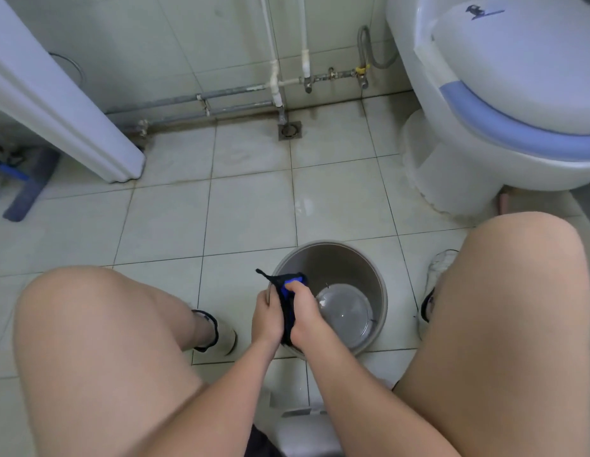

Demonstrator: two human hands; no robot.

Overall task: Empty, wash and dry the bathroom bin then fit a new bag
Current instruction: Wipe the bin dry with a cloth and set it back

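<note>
Two hands meet over the near rim of the bin (333,258), which stands upright on the tiled floor (247,209) between the knees. Left hand (266,319) and right hand (305,311) each grip a dark blue-trimmed cloth (287,291). Inside the bin, only its bare shiny bottom shows.

Both hands are being held together between the bent knees — the left hand (266,319) and right hand (305,316) curled, clutching something dark.
</note>
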